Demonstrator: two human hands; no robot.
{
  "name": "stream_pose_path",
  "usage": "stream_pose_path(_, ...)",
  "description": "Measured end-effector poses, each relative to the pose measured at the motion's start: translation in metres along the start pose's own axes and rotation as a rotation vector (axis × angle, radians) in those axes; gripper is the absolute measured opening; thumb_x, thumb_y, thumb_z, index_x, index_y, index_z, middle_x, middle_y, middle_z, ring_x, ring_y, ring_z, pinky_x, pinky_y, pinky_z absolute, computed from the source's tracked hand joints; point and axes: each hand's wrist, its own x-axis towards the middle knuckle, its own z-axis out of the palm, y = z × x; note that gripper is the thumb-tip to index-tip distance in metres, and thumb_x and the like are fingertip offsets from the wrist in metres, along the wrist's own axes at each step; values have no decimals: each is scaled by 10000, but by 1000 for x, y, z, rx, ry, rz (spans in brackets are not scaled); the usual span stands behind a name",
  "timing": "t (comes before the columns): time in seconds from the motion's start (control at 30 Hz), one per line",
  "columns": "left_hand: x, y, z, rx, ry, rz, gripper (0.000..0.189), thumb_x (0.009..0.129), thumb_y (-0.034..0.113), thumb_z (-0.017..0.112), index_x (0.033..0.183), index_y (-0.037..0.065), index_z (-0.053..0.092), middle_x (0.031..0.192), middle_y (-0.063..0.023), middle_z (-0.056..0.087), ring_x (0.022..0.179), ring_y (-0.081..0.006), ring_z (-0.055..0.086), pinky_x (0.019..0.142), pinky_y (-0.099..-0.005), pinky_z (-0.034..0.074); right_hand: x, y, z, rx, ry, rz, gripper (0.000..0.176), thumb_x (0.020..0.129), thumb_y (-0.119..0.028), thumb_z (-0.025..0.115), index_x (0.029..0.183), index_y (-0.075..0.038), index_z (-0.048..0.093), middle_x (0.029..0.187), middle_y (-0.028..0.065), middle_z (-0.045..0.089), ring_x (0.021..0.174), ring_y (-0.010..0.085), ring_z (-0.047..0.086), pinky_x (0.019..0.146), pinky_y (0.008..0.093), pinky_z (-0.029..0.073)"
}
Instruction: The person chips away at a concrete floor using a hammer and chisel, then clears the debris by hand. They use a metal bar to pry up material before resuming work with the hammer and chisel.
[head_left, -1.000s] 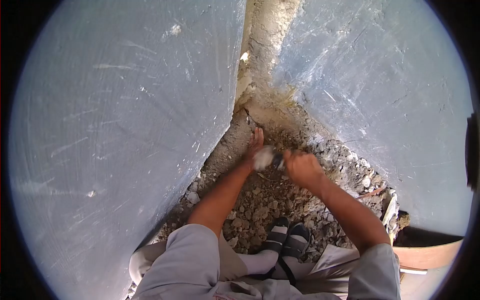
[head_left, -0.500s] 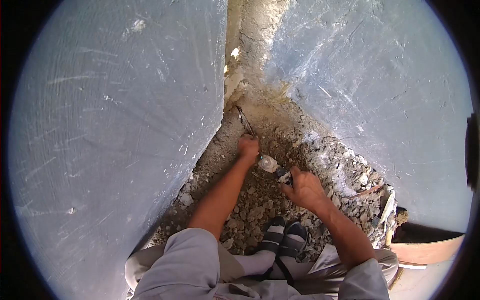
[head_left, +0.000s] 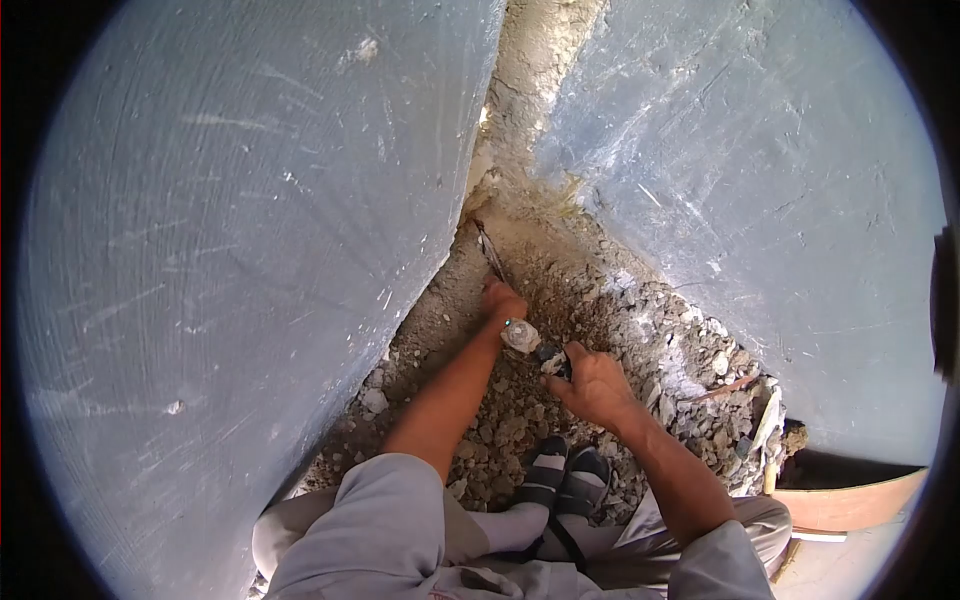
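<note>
My left hand (head_left: 503, 299) is closed around a thin, dark metal chisel (head_left: 488, 250). The chisel slants up and left, with its far end at the foot of the wall corner. In my right hand (head_left: 595, 385) is a hammer (head_left: 520, 336) with a pale, dusty head and a dark grip. Its head sits close beside my left wrist and overlaps it in this view. Fingers of the right hand wrap the grip. Broken rubble (head_left: 500, 420) lies beneath both hands.
Grey scratched walls rise on the left (head_left: 230, 250) and right (head_left: 760, 180), meeting at a rough, chipped corner strip (head_left: 545, 60). My sandalled feet (head_left: 565, 480) stand in the rubble. A curved brownish basin-like piece (head_left: 850, 508) lies at lower right.
The hammer and right hand have moved slightly left, so the hammer head is nearer my left wrist. My left hand still grips the chisel at the corner. The view has shifted slightly.
</note>
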Motion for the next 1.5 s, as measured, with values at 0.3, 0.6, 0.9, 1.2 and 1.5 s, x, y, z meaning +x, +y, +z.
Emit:
stream_pose_path(0.3,27,10,-81,-1602,-533,-507,138,928,206,702,866,94,650,797,-71,658,692,-213,638,639,-368,564,-9,5,-7,121,182,-78,455,862,-356,713,997,37,529,798,278,670,774,459,668,686,513,531)
stream_pose_path(0.6,49,20,-64,-1844,-417,-498,218,947,288,679,908,84,611,801,-51,599,729,-232,612,736,-433,580,33,-19,-4,-16,386,-294,467,851,-366,749,990,15,519,828,221,641,717,419,658,599,487,529)
stream_pose_path(0.9,60,0,-18,-1881,-690,-290,310,908,353,716,891,67,597,865,-114,633,813,-292,647,798,-459,599,94,-9,-14,-460,202,-88,434,897,-367,673,1044,4,503,921,212,646,804,350,691,615,417,565)
stream_pose_path(1.2,25,38,-63,-1785,-537,-544,320,960,345,653,921,36,578,838,-89,605,885,-301,649,894,-449,576,56,-15,-15,-393,375,-558,468,860,-362,712,1060,-5,486,933,200,632,837,317,687,643,419,559)
stream_pose_path(1.5,44,9,-24,-1573,-623,-453,601,829,525,756,1043,40,475,907,-112,552,878,-293,616,925,-528,550,60,-36,-12,-304,469,-507,453,821,-316,741,1021,9,498,839,169,631,693,277,665,561,398,565)
